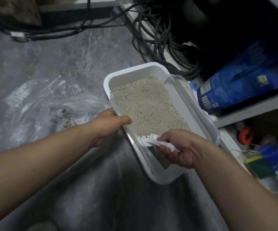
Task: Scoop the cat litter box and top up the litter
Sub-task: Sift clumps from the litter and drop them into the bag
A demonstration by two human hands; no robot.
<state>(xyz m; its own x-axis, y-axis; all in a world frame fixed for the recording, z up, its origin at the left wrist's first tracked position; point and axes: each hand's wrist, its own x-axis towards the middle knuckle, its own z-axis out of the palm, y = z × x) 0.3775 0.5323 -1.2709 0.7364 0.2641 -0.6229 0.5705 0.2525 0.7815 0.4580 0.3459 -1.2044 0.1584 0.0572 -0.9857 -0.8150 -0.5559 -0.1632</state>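
Note:
A white litter box (158, 177) lies on the grey floor, with a clear plastic rim piece on top. Beige litter (144, 104) covers its far part, while the near end shows bare bottom. My left hand (108, 124) grips the box's left rim, thumb over the edge and into the box. My right hand (179, 147) holds a white slotted scoop (153, 140) at the near edge of the litter, its teeth pointing left. A blue litter bag (238, 84) lies on its side on a low shelf to the right.
A clear plastic bag (51, 104) with scooped clumps lies on the floor to the left. Dark cables (158, 37) coil behind the box. A grey shelf edge (251, 112) and cluttered items, including an orange object (245, 135), stand at the right.

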